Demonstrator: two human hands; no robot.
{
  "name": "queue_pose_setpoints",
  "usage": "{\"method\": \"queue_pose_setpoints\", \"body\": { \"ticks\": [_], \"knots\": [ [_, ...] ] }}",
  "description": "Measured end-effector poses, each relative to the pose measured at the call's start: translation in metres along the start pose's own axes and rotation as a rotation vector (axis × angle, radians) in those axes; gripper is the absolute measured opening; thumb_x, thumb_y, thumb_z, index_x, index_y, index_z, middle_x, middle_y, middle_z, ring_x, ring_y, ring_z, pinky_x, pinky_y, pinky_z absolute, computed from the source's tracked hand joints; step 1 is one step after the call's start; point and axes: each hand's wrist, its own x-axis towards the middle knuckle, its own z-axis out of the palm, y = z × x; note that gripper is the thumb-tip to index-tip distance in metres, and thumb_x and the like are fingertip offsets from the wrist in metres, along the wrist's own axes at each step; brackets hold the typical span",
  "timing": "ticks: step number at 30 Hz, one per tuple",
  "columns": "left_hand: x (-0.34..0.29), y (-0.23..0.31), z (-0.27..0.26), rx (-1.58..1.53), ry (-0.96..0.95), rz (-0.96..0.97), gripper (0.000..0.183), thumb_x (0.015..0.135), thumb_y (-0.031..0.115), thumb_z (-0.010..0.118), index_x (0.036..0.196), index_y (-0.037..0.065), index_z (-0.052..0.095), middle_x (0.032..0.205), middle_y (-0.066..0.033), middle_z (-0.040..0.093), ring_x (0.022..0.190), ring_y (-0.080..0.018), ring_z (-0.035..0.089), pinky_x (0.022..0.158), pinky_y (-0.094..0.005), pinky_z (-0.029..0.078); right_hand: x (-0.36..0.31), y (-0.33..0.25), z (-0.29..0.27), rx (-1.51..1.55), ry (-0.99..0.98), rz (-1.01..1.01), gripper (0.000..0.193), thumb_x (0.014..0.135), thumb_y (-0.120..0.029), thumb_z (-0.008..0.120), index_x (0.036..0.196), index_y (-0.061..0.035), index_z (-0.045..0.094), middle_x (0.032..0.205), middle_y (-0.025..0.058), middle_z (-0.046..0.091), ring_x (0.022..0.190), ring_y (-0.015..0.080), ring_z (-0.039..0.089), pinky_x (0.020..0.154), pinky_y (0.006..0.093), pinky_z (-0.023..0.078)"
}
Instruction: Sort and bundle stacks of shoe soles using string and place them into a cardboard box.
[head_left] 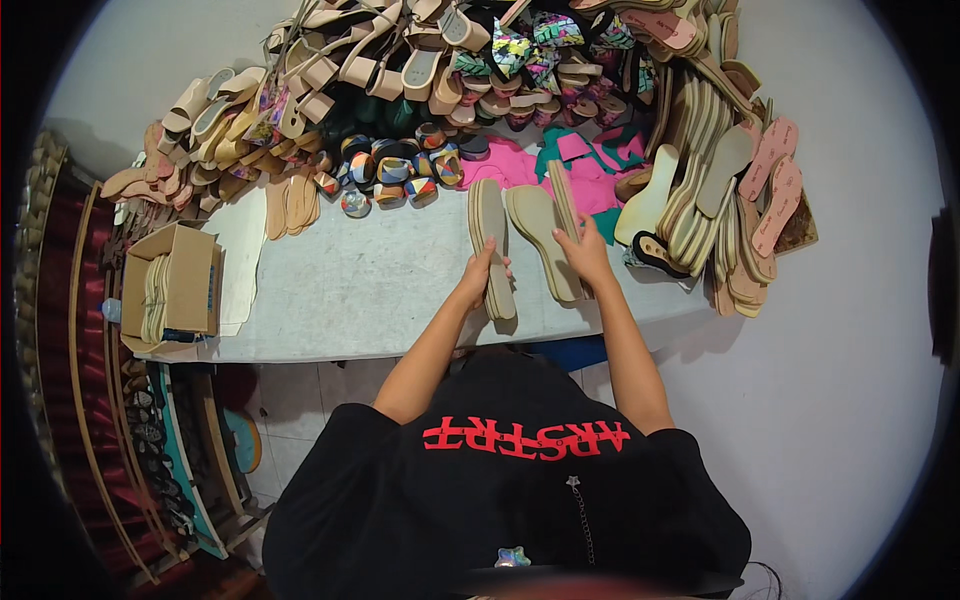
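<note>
- Head view: two stacks of shoe soles are held at the pale surface [350, 285], one on either side of a middle sole [532, 218] that lies face up.
- Left of the middle sole, the left hand [480, 278] has its fingers wrapped around the left stack [488, 215], whose layered side shows.
- Right of the middle sole, the right hand [588, 260] has its fingers gripping the right stack [562, 195], turned on edge.
- Beyond the middle sole lies pink cloth [500, 165]; farther left are patterned shoes [391, 170]. A large pile of soles [683, 200] is to its right, a cardboard box [196, 290] well to its left.
- Sorting or evening the stacks seems the step in hand; the next move probably calls for a firm, level grip, so no layers slide while being set beside the middle sole.
</note>
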Motion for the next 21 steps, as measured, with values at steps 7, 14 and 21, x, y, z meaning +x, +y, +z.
{"method": "queue_pose_setpoints", "body": {
  "ticks": [7,14,21],
  "knots": [
    [0.006,0.0,-0.009,0.011,0.115,0.119,0.056,0.082,0.055,0.043,0.105,0.004,0.043,0.077,-0.0062,0.052,0.061,-0.0144,0.054,0.052,-0.0308,0.049,-0.026,-0.045,0.022,0.849,-0.471,0.314,0.037,0.09,-0.033,0.038,0.105,-0.0008,0.048,0.085,0.0089,0.058,0.068,0.013,0.054,0.062,0.0254,0.045],
    [-0.007,0.012,-0.002,0.089,0.039,0.235,0.046,0.082,0.04,0.053,0.109,0.004,0.048,0.09,-0.0083,0.057,0.072,-0.0156,0.057,0.062,-0.0294,0.048,-0.037,-0.043,0.052,0.987,-0.521,0.308,0.033,0.092,-0.027,0.035,0.111,-0.0019,0.044,0.09,0.0095,0.059,0.074,0.0138,0.056,0.067,0.0273,0.047],
    [-0.004,0.004,-0.017,0.103,0.119,0.198,0.043,0.081,0.036,0.055,0.106,0.002,0.049,0.088,-0.0092,0.057,0.072,-0.0162,0.058,0.061,-0.0292,0.049,-0.042,-0.04,0.071,0.898,-0.392,0.184,0.04,0.085,-0.02,0.052,0.117,-0.0011,0.038,0.094,0.0095,0.056,0.081,0.0143,0.055,0.07,0.0261,0.045]
  ]
}}
